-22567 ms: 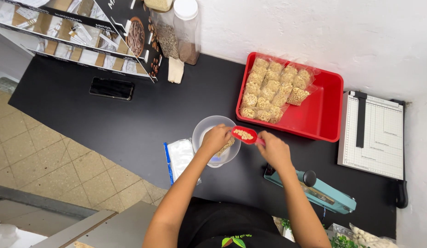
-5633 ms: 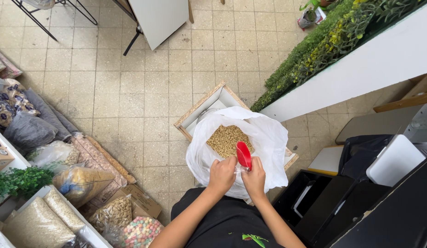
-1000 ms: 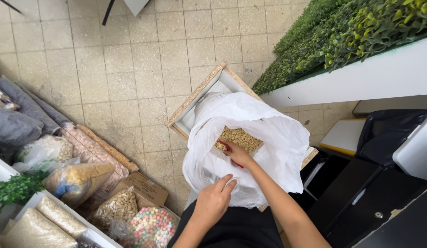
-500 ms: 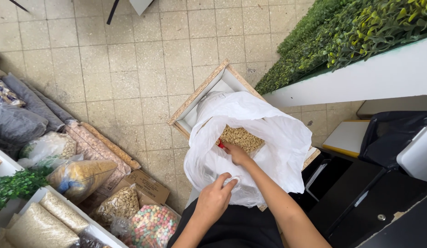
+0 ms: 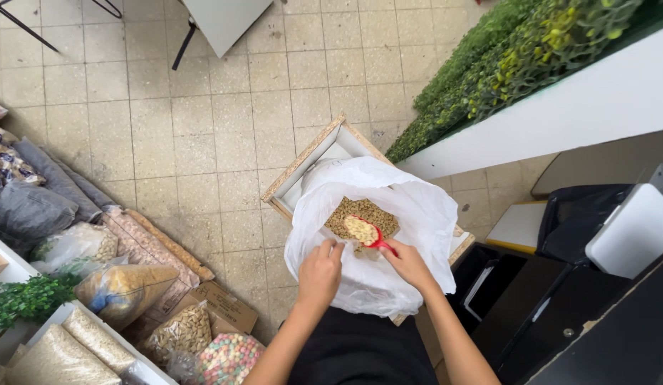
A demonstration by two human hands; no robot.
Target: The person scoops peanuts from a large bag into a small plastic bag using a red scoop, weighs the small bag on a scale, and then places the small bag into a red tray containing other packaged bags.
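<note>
Down on the tiled floor (image 5: 203, 128) sits an open wooden box (image 5: 303, 171), and in it a big white plastic bag (image 5: 417, 214), its mouth spread wide so the contents are easy to get at. Inside lies a bed of tan grain (image 5: 377, 212), low in the bag. To the left, sacks and clear bags of other dry goods (image 5: 125, 285) lie packed against each other; a green hedge (image 5: 516, 57) runs along the white ledge on the right.

Now the hands. The left hand (image 5: 320, 273) is on the near edge of the bag, fingers pinched together on the plastic, seemingly to keep the opening from folding in. The right hand (image 5: 410, 262) is closed around the handle of a small red scoop (image 5: 367, 232). The scoop is held level just above the grain, heaped with pale pieces, bowl upward so nothing spills.
</note>
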